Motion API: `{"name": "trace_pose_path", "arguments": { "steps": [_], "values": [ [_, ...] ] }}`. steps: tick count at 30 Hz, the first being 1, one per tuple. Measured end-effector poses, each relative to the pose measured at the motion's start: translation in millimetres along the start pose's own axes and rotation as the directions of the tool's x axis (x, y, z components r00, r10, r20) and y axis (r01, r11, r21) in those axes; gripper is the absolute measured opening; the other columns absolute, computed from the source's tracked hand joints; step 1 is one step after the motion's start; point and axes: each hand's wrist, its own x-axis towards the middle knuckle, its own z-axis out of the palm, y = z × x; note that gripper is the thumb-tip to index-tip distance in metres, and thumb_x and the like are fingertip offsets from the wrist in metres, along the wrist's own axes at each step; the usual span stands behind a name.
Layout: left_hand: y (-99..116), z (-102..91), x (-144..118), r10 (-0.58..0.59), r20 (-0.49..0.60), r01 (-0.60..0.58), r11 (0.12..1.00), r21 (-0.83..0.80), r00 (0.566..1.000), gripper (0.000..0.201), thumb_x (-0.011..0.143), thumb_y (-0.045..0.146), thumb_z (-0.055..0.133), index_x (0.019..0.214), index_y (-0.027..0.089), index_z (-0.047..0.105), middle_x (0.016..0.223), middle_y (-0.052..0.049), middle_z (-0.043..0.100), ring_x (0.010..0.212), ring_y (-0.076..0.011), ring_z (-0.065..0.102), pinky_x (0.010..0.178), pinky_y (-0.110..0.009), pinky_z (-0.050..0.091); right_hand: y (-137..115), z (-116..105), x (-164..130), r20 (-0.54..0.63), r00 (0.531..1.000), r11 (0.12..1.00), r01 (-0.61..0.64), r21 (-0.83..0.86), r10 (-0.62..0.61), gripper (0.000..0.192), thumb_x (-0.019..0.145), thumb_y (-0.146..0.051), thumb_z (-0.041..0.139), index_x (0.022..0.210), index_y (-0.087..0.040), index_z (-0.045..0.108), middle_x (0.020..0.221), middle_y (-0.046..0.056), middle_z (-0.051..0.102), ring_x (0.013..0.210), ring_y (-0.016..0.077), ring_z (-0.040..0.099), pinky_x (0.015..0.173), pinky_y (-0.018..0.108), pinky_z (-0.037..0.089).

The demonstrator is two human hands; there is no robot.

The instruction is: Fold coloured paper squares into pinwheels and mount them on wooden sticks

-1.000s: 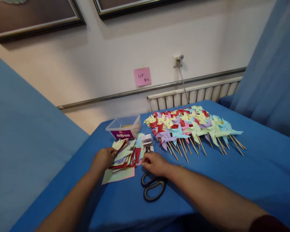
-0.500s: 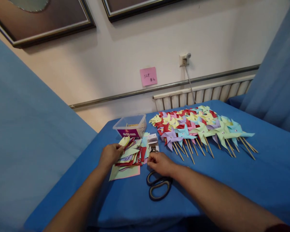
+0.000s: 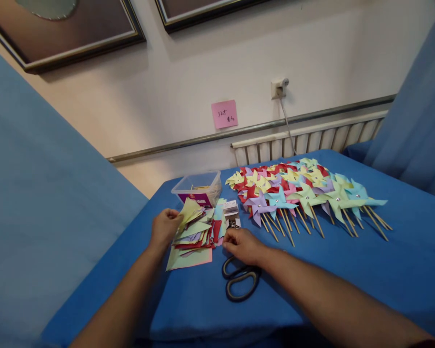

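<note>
On the blue-covered table (image 3: 199,302), a pile of coloured paper pieces (image 3: 199,235) lies in front of a clear tub (image 3: 213,194). At its left side, the left hand (image 3: 165,228) pinches a yellow piece (image 3: 189,210), tilted up, between thumb and fingers. The right hand (image 3: 243,245) rests between the pile and many pinwheels (image 3: 306,197), near black-handled scissors (image 3: 239,279); its fingers curl inward, whether gripping anything I cannot tell.

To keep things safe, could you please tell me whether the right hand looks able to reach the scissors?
Probably yes: the scissors lie close to the right hand, handles uncovered, though the blades are hidden from view.
</note>
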Motion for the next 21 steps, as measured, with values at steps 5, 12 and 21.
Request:
{"name": "trace_pose_path", "arguments": {
  "steps": [5,12,21],
  "values": [
    [0,7.0,-11,0.011,0.065,-0.007,0.998,-0.057,0.998,0.029,0.063,0.028,0.067,0.09,0.019,0.072,0.082,-0.005,0.074,0.068,-0.0207,0.064,0.057,-0.026,0.044,0,0,0,-0.01,1.0,1.0,-0.008,0.021,0.009,0.005,0.08,-0.02,0.062,0.078,-0.018,0.066,0.07,-0.002,0.066,0.063,0.0109,0.055,0.056,0.021,0.036],
    [35,12.8,-24,-0.038,-0.139,-0.047,0.827,-0.561,0.989,0.034,0.067,0.044,0.073,0.086,0.016,0.07,0.074,-0.002,0.07,0.062,-0.0162,0.06,0.056,-0.025,0.045,-13,-7,0,-0.091,0.996,0.99,0.013,0.144,0.0,0.01,0.084,-0.024,0.059,0.076,-0.019,0.062,0.067,-0.003,0.063,0.06,0.0104,0.054,0.057,0.021,0.039],
    [120,73.3,-55,0.073,-0.044,-0.072,0.453,-0.889,0.996,0.027,0.063,0.031,0.08,0.084,0.016,0.07,0.079,-0.004,0.073,0.072,-0.0175,0.066,0.071,-0.029,0.051,-30,-61,5,-0.407,0.913,0.872,0.196,0.448,0.004,0.042,0.087,-0.059,0.057,0.082,-0.018,0.066,0.069,0.0,0.064,0.053,0.0106,0.052,0.051,0.023,0.04]
  ]
}}
